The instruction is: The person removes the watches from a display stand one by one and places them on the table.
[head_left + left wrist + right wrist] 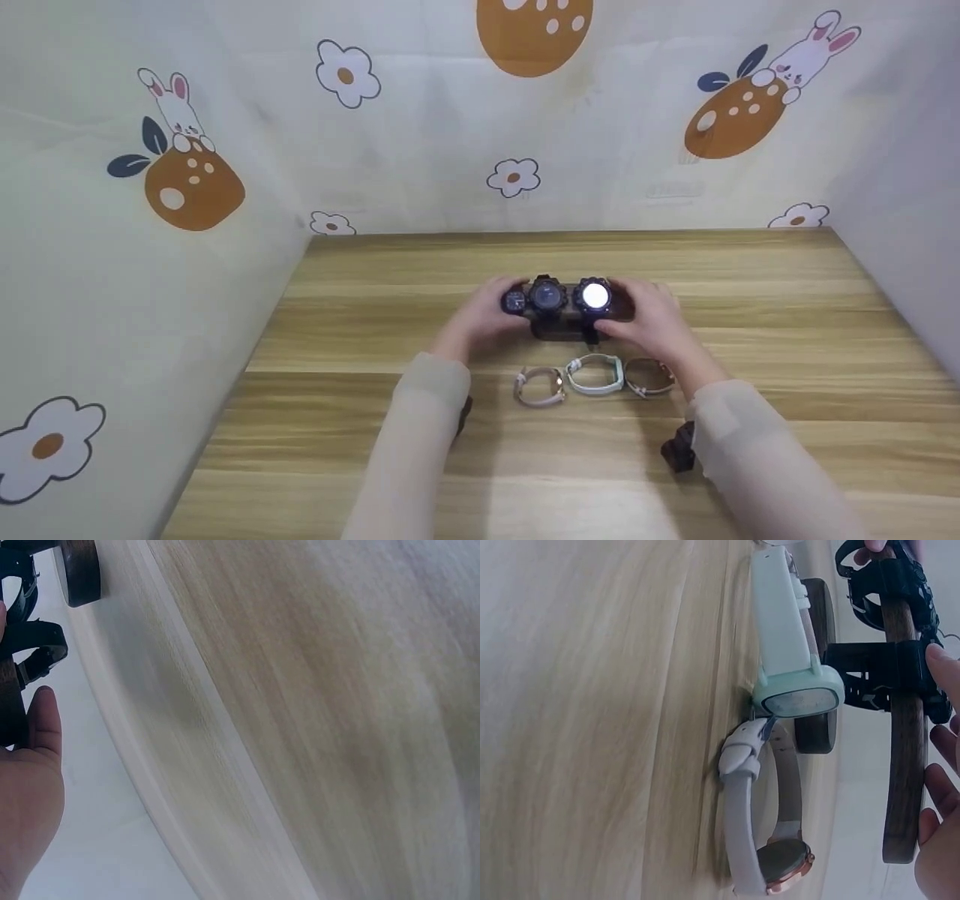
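A dark wooden watch stand (904,787) with a raised bar over a base (815,736) stands on the table. Three black watches hang on the bar: a small left watch (514,301), a middle watch (547,295) and a right watch (595,295) whose face glares white. My left hand (489,309) grips the bar's left end beside the small watch; its thumb lies along the bar in the left wrist view, its other fingers mostly hidden. My right hand (651,315) holds the right watch between thumb and fingers, near the bar's right end.
In front of the stand lie a pale pink-strapped watch (540,387), a mint green watch (595,375) and a watch with a light strap (649,377). Patterned fabric walls (420,150) border the wooden table (345,315) at the back and sides.
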Demonstrator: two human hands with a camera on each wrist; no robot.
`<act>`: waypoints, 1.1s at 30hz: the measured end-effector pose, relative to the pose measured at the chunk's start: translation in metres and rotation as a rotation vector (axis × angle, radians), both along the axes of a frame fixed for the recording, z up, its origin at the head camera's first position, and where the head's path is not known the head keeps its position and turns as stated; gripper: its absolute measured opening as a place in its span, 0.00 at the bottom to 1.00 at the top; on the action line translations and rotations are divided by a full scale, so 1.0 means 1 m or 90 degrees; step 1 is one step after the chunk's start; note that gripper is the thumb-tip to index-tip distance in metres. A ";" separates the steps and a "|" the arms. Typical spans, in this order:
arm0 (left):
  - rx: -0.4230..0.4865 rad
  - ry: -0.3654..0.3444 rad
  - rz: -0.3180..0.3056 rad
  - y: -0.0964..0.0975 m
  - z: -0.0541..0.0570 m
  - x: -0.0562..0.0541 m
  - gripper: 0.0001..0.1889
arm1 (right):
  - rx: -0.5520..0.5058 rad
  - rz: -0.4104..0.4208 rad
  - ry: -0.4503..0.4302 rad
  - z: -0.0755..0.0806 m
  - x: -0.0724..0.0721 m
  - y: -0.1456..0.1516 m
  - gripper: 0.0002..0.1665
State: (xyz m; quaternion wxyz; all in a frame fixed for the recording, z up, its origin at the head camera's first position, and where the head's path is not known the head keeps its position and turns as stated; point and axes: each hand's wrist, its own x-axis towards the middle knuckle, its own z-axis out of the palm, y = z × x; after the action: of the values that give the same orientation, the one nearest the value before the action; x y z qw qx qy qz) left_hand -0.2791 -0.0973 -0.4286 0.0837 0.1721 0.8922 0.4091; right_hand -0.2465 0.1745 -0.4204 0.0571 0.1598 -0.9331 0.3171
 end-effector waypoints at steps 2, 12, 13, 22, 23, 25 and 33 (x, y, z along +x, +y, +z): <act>0.004 -0.002 0.003 0.000 0.000 0.000 0.38 | 0.005 0.003 0.006 0.001 -0.001 -0.002 0.47; -0.002 -0.015 0.021 0.000 0.002 0.003 0.38 | 0.036 -0.006 0.024 0.001 -0.003 -0.012 0.47; -0.003 -0.013 0.020 0.000 0.002 0.003 0.38 | 0.038 -0.010 0.026 0.001 -0.002 -0.013 0.47; 0.016 -0.014 0.012 0.000 0.000 0.003 0.38 | 0.064 -0.041 0.053 0.001 -0.001 -0.019 0.44; 0.016 -0.013 0.011 0.000 -0.001 0.002 0.38 | 0.063 -0.041 0.056 0.001 -0.001 -0.019 0.44; 0.013 -0.011 0.011 0.000 -0.001 0.002 0.38 | 0.060 -0.042 0.057 0.000 -0.001 -0.018 0.43; 0.016 -0.006 0.008 0.000 -0.001 0.002 0.38 | 0.036 -0.044 0.037 -0.002 -0.002 -0.006 0.42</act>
State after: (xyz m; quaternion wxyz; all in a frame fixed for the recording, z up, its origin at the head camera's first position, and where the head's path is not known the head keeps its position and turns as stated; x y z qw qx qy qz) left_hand -0.2770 -0.0968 -0.4299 0.0836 0.1657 0.8875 0.4217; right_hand -0.2483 0.1683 -0.4229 0.0905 0.1384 -0.9445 0.2839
